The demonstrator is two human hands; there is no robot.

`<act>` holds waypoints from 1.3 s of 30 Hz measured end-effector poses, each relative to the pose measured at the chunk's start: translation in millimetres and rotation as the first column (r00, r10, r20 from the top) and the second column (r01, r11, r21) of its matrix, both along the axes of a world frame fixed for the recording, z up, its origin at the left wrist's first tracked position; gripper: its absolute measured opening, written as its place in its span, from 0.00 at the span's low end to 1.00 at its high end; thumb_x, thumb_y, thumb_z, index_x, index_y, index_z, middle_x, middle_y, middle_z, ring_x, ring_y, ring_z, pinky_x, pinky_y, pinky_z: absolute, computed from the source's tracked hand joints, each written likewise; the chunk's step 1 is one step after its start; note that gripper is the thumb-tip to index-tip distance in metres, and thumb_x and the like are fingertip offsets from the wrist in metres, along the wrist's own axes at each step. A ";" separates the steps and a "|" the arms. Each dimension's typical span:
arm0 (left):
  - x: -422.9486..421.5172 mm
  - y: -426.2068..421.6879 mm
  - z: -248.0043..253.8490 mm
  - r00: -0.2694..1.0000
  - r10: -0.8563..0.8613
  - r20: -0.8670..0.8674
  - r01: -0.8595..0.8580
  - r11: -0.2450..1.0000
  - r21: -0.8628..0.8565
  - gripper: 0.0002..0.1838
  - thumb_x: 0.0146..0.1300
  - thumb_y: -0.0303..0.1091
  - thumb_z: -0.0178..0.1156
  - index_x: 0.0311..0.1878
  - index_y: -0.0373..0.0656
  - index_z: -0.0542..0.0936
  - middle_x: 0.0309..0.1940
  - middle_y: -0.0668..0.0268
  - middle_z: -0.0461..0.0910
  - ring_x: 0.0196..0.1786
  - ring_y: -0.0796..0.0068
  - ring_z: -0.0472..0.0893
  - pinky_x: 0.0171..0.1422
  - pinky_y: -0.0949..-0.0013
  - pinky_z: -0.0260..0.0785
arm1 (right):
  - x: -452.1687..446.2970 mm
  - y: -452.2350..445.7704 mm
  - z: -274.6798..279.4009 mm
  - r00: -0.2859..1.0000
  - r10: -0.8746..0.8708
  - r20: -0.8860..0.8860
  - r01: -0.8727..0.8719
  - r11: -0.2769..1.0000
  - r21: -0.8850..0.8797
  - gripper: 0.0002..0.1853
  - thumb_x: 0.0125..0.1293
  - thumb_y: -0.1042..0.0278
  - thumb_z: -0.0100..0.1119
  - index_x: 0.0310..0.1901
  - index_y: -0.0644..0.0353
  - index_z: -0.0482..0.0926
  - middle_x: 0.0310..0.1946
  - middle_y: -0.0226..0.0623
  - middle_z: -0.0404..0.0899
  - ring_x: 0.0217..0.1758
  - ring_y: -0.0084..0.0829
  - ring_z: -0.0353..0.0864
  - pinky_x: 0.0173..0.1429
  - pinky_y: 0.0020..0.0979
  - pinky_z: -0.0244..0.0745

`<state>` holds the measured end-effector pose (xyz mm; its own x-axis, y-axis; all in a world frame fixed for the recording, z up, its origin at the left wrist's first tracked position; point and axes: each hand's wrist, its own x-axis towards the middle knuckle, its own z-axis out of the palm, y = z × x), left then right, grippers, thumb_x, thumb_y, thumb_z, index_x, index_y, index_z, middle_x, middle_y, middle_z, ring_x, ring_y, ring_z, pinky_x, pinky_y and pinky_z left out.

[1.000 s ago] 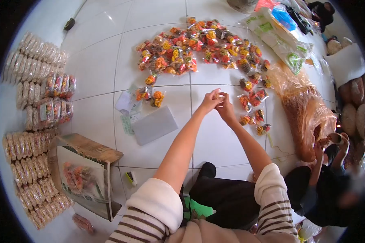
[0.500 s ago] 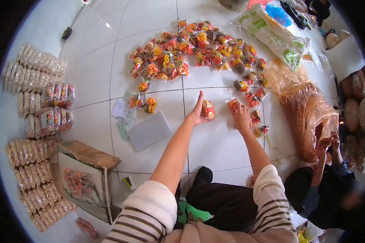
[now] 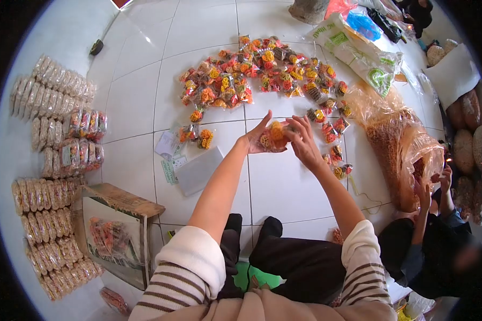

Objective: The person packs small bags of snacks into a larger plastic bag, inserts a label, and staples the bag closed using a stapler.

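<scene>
My left hand [image 3: 256, 137] is turned sideways with its thumb up and holds small clear packets of orange and yellow snacks [image 3: 273, 137] above the floor. Against the same packets, from the right, come the fingers of my right hand [image 3: 303, 143], pinching an orange snack packet that is blurred by motion. How many packets are in my hands I cannot make out. A wide pile of similar snack packets [image 3: 219, 83] lies on the tiles beyond. Just right of my right hand, a short line of packets [image 3: 334, 128] runs toward me.
A grey flat box [image 3: 201, 171] lies on paper sheets [image 3: 168, 147] at left. Bundled packs [image 3: 40, 198] line the left wall near a cardboard carton [image 3: 120, 200]. At right, a co-worker's hands [image 3: 434, 187] touch a large plastic sack of brown snacks [image 3: 393, 152].
My right hand has lifted a packet from the line at right and brought it left to the one in my left hand. The view has shifted slightly.
</scene>
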<state>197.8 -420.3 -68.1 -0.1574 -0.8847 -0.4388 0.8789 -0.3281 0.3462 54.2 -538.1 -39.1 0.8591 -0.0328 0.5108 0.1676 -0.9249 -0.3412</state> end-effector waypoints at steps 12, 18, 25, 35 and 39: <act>-29.3 -11.4 -43.4 0.928 -0.136 0.347 0.087 0.984 0.153 0.24 0.49 0.50 0.65 0.46 0.53 0.69 0.38 0.71 0.75 0.40 0.78 0.76 0.39 0.71 0.72 | -55.3 -1.7 -21.2 0.875 -0.165 -0.455 0.039 0.961 -0.274 0.31 0.51 0.82 0.47 0.60 0.55 0.57 0.67 0.38 0.43 0.71 0.33 0.39 0.70 0.44 0.41; -47.6 -13.1 -48.4 0.964 -0.095 0.247 0.038 0.973 0.226 0.19 0.48 0.44 0.67 0.38 0.52 0.68 0.32 0.71 0.73 0.33 0.77 0.77 0.37 0.67 0.74 | -122.1 -40.4 -89.3 0.757 -0.351 -0.551 0.318 0.935 -0.158 0.33 0.49 0.78 0.53 0.59 0.48 0.59 0.57 0.38 0.58 0.63 0.42 0.53 0.65 0.46 0.49; -26.2 -1.8 -60.9 0.981 0.029 0.192 -0.076 0.968 0.241 0.25 0.48 0.44 0.66 0.47 0.54 0.65 0.37 0.69 0.71 0.36 0.71 0.78 0.40 0.59 0.75 | -96.6 -44.9 -95.9 0.779 -0.359 -0.515 0.304 0.933 -0.190 0.16 0.48 0.76 0.54 0.41 0.57 0.67 0.38 0.38 0.67 0.51 0.40 0.65 0.51 0.41 0.61; 6.2 46.2 83.3 0.961 0.134 0.241 -0.125 0.991 -0.052 0.20 0.57 0.49 0.56 0.45 0.45 0.73 0.39 0.64 0.76 0.39 0.69 0.78 0.43 0.61 0.74 | 0.4 10.1 90.6 0.997 0.074 -0.018 -0.075 0.994 -0.077 0.25 0.44 0.82 0.55 0.47 0.50 0.68 0.51 0.37 0.64 0.61 0.41 0.59 0.69 0.48 0.46; -13.3 97.0 155.4 0.931 0.164 0.326 -0.148 0.986 -0.074 0.24 0.58 0.52 0.53 0.50 0.45 0.70 0.42 0.62 0.76 0.43 0.68 0.77 0.44 0.63 0.75 | 6.1 64.5 154.4 0.972 0.210 0.103 -0.190 0.966 -0.173 0.24 0.49 0.79 0.52 0.46 0.37 0.70 0.61 0.41 0.53 0.65 0.49 0.50 0.68 0.49 0.48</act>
<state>184.5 -323.3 87.4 0.1313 -0.9072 -0.3997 0.7512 -0.1721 0.6372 60.3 -473.6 115.3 0.7723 0.2244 0.5943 0.3850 -0.9095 -0.1568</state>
